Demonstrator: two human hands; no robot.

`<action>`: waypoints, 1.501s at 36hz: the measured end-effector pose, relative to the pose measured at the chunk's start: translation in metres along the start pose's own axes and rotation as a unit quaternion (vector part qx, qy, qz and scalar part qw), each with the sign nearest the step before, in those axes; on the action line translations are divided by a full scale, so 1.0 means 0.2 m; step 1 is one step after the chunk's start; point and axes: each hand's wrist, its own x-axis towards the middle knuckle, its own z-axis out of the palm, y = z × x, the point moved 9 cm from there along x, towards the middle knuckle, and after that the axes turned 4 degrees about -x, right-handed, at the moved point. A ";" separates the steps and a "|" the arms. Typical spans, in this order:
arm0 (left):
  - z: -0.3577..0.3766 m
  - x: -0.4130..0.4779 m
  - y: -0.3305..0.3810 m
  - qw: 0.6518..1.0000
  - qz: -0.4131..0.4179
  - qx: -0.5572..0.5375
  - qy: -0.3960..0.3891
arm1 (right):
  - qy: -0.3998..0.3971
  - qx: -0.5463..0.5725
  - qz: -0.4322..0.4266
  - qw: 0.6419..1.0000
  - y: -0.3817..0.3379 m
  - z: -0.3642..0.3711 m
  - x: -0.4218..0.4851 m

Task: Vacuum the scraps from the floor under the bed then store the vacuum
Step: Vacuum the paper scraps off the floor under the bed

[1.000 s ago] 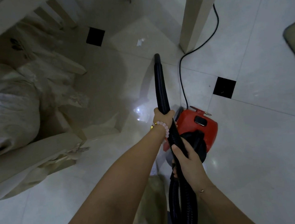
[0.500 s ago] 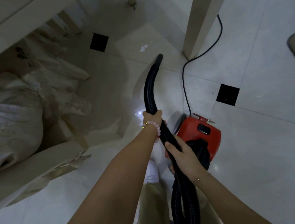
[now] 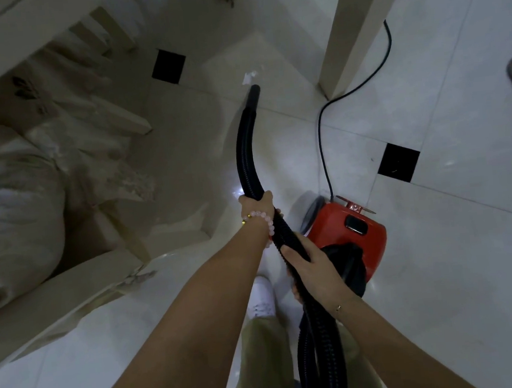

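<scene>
Gripping the black hose point(image 3: 246, 151) are both hands: the left hand point(image 3: 257, 204) is closed around it further forward, the right hand point(image 3: 312, 264) wrapped around it nearer the red vacuum point(image 3: 344, 232), which is set on the tiled floor point(image 3: 455, 253). The nozzle point(image 3: 254, 96) is held just beside a white scrap point(image 3: 249, 77), near the bed leg point(image 3: 345, 31).

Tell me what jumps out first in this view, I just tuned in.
The red vacuum sits on the pale floor at centre right, and both hands, left hand ahead of right hand, grip its black hose. The hose tip points at a white scrap on the tiles near the bed frame.
</scene>
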 end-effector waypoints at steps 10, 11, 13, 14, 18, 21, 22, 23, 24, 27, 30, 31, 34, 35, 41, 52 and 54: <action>-0.05 0.04 0.06 0.996 0.022 0.046 0.072 | -0.008 -0.005 -0.002 1.000 -0.02 0.00 0.06; -0.05 0.04 0.07 0.995 0.020 0.058 0.073 | -0.008 -0.003 -0.002 1.000 -0.02 0.00 0.06; -0.05 0.03 0.07 0.995 0.020 0.067 0.073 | -0.010 -0.002 -0.003 1.000 -0.01 0.00 0.06; -0.05 0.03 0.07 0.995 0.018 0.061 0.073 | -0.010 -0.003 -0.005 1.000 -0.02 0.00 0.05; -0.04 0.02 0.06 0.996 0.005 0.061 0.065 | -0.011 -0.009 -0.004 1.000 -0.01 -0.01 0.06; -0.04 0.03 0.07 0.995 0.009 0.073 0.063 | -0.008 -0.012 -0.006 1.000 -0.02 -0.01 0.07; -0.03 0.04 0.07 0.996 0.008 0.074 0.058 | -0.008 -0.012 -0.008 1.000 -0.02 -0.02 0.08; -0.02 0.05 0.07 0.996 0.007 0.075 0.045 | -0.008 -0.013 -0.010 1.000 -0.03 -0.02 0.08; 0.00 0.05 0.08 0.997 0.008 0.073 0.031 | -0.008 -0.012 -0.013 1.000 -0.03 -0.02 0.08; 0.01 0.06 0.10 0.998 0.011 0.064 0.014 | -0.005 -0.006 -0.019 1.000 -0.06 -0.02 0.09; 0.04 0.04 0.10 0.999 -0.007 0.045 -0.015 | -0.002 -0.009 -0.025 1.000 -0.08 -0.02 0.10; 0.04 0.03 0.11 0.999 -0.009 0.035 -0.018 | -0.002 -0.006 -0.027 1.000 -0.08 -0.01 0.09; 0.04 0.02 0.12 0.999 -0.005 0.044 -0.016 | -0.002 -0.001 -0.033 0.999 -0.10 -0.01 0.09; 0.05 0.01 0.12 0.999 -0.003 0.044 -0.020 | -0.002 0.000 -0.033 0.999 -0.09 -0.01 0.08; 0.09 -0.05 0.12 0.997 0.008 0.061 -0.044 | 0.011 0.010 -0.035 0.999 -0.06 -0.02 0.05; 0.12 -0.09 0.09 0.996 -0.060 -0.018 -0.063 | 0.028 0.013 -0.038 0.999 -0.06 -0.04 0.03; 0.12 -0.09 0.08 0.995 -0.066 -0.027 -0.066 | 0.029 0.012 -0.039 0.999 -0.06 -0.05 0.03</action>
